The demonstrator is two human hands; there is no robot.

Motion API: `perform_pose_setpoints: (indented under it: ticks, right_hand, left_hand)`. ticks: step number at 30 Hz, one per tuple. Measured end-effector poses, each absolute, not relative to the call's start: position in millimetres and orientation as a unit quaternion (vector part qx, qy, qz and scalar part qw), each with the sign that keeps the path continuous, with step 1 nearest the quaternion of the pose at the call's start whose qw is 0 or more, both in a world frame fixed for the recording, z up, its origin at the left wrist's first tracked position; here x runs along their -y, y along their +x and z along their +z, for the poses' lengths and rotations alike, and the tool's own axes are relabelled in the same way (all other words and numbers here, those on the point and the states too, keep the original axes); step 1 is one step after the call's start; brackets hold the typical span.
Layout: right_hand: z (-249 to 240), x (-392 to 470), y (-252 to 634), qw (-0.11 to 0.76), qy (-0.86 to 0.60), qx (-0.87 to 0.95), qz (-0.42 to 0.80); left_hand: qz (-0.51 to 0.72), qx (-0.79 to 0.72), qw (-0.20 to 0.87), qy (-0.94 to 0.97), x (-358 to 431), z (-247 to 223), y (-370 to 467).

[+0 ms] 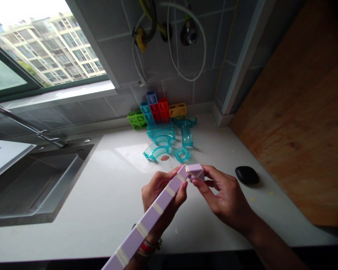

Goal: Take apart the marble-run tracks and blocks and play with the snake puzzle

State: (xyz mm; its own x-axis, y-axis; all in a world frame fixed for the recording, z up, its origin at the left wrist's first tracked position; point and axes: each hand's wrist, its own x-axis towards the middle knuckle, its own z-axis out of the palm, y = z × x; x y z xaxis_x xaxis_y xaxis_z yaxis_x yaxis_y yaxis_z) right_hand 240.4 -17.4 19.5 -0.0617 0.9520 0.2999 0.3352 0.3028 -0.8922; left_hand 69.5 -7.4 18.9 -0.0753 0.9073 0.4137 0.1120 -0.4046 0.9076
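A long lilac strip of blocks with white bands between them runs up from the bottom edge to the middle of the head view. My left hand is closed around it near the upper end, thumb over the near side. At that end the strip bends sharply into a short lilac end block. My right hand pinches this block between thumb and fingers. Some of my fingers are hidden behind the strip, which I hold above the white counter.
Translucent teal track pieces lie behind my hands. Red, green and yellow openwork blocks stand against the tiled wall. A black rounded object sits right; a sink with a faucet is left. A wooden panel borders the right.
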Motion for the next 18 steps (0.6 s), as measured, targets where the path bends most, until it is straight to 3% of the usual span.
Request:
perform_pose_setpoints:
  ticks: [9, 18]
  right_hand:
    - [18, 22, 237, 0.486, -0.510, 0.662, 0.257]
    - [16, 19, 249, 0.432, -0.509, 0.720, 0.188]
  left_hand:
    - [0.558, -0.424, 0.305, 0.645, 7, 14, 63]
    - [0.512, -0.429, 0.299, 0.681, 8, 12, 57]
